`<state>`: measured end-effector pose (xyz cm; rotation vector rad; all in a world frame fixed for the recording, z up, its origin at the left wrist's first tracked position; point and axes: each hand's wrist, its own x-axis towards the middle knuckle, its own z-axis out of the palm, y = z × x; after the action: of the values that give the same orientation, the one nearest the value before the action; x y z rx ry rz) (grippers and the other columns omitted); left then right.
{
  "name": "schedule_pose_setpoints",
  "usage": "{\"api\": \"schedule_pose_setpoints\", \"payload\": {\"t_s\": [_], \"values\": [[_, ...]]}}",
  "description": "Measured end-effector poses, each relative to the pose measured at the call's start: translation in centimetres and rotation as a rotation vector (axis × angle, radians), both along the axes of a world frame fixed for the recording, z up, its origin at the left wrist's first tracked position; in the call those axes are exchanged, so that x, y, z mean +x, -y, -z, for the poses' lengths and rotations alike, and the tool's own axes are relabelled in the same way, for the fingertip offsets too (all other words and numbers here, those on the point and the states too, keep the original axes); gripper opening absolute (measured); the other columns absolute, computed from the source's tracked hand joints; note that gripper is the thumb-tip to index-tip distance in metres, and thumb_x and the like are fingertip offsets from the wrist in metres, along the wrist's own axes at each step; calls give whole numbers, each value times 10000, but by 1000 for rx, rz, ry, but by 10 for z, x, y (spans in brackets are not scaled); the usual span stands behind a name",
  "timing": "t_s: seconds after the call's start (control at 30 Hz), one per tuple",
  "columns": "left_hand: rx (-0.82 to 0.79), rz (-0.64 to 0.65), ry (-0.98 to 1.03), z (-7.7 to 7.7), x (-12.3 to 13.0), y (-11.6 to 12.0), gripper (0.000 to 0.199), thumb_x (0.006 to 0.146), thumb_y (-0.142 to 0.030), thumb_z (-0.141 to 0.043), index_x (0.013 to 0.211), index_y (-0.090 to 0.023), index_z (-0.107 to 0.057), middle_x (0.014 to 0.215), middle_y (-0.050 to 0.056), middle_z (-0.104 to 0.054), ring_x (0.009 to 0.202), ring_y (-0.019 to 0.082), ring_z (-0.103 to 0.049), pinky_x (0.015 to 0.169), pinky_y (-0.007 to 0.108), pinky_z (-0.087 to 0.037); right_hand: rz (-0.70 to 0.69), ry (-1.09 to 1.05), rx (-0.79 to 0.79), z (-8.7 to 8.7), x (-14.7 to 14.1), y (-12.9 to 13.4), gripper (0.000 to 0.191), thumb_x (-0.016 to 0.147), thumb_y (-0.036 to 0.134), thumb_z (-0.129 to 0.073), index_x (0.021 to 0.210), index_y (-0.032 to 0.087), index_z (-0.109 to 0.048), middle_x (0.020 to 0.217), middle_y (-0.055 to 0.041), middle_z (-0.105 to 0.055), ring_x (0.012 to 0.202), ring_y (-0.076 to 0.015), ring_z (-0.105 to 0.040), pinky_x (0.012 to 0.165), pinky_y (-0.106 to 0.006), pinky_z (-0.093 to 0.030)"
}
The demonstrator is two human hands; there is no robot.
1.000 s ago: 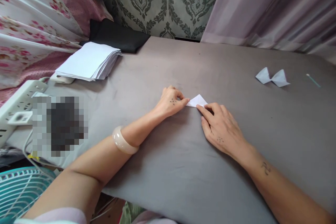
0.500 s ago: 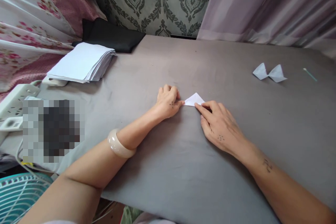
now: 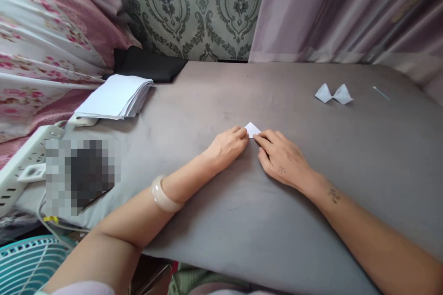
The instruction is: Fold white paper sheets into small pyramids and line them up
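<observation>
A small white sheet of paper folded into a triangle (image 3: 251,129) lies on the grey cloth, its point facing away from me. My left hand (image 3: 230,144) has its fingers bent and closed over the paper's left corner, covering it. On the right side, my right hand (image 3: 282,154) presses the lower edge with its index fingertip. The right thumb is tucked below, off the paper, and the other fingers cover the right corner. To the far right stands a folded white paper shape with two pointed wings (image 3: 333,95).
A stack of white paper (image 3: 114,97) sits at the left, before a black folded item (image 3: 148,65). Nearer are a power strip (image 3: 29,166) and a pixelated patch. A thin cotton-swab-like stick (image 3: 381,93) lies far right. A teal fan (image 3: 38,265) stands below the table edge.
My left hand has turned over the paper's left corner, its fingers now curled there and covering more of it. The right index finger stays on the lower edge. The whole view has shifted slightly.
</observation>
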<state>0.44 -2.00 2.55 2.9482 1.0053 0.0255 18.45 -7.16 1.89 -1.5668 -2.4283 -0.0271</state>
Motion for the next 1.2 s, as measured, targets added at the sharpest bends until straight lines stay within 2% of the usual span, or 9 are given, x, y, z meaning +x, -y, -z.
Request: {"api": "schedule_pose_setpoints", "payload": {"t_s": [0.13,0.27,0.4,0.6,0.77,0.83,0.93,1.03,1.2], "values": [[72,-66,-102,-2,8,16,268,902,-67,-403,1100,-86,-583,1022,127,-596,916,210,-553,740,303,-456,8,45,5,-1,-4,3,401,882,153,-395,1225,95,-595,1105,-129,-608,975,-249,-537,880,-380,-438],[99,-52,-80,-1,8,15,297,914,-108,-398,1159,-87,-565,1039,123,-594,942,212,-553,734,305,-451,41,11,-14,-2,-4,0,388,878,164,-410,1203,136,-620,1152,-121,-594,1018,-258,-531,884,-401,-442],[107,-19,-64,-3,6,8,290,917,-122,-386,1110,-75,-596,990,125,-605,938,228,-564,816,342,-435,52,-64,-9,1,0,0,393,877,146,-406,1205,154,-622,1167,-113,-591,1029,-247,-531,886,-381,-451],[129,-50,-88,-3,8,18,261,897,-88,-400,1031,-79,-624,970,136,-613,893,228,-593,757,327,-437,73,2,21,1,-5,7,345,883,166,-402,1132,104,-634,1085,-141,-609,965,-251,-561,832,-371,-459],[125,-50,-92,-2,9,24,236,864,-71,-422,944,-79,-644,936,146,-623,872,229,-607,783,331,-457,99,-112,25,2,-2,-5,310,921,225,-396,941,161,-698,1004,-112,-641,942,-238,-582,789,-362,-462],[119,-64,-38,0,6,20,235,856,-80,-423,923,-84,-649,931,143,-624,880,240,-607,794,351,-464,174,-251,17,8,5,-15,331,932,268,-404,817,182,-703,947,-92,-653,906,-221,-593,768,-349,-468],[72,-108,132,7,-1,10,255,847,-107,-431,955,-117,-662,995,127,-635,940,247,-605,826,371,-476,287,-387,82,18,16,-26,289,909,314,-465,918,175,-717,990,-104,-644,921,-230,-588,798,-364,-473],[3,-132,365,15,-7,1,294,819,-94,-441,998,-158,-665,1055,93,-641,974,213,-603,871,336,-482,269,-302,100,24,21,-28,324,896,350,-493,1050,175,-718,1077,-130,-625,976,-274,-549,849,-421,-459],[-147,-254,623,23,-7,-5,254,827,-139,-483,1048,-165,-603,1092,95,-602,911,179,-617,844,324,-501,185,-298,44,25,17,-24,308,895,332,-498,1052,179,-715,1091,-123,-633,992,-276,-539,882,-433,-445]]}}
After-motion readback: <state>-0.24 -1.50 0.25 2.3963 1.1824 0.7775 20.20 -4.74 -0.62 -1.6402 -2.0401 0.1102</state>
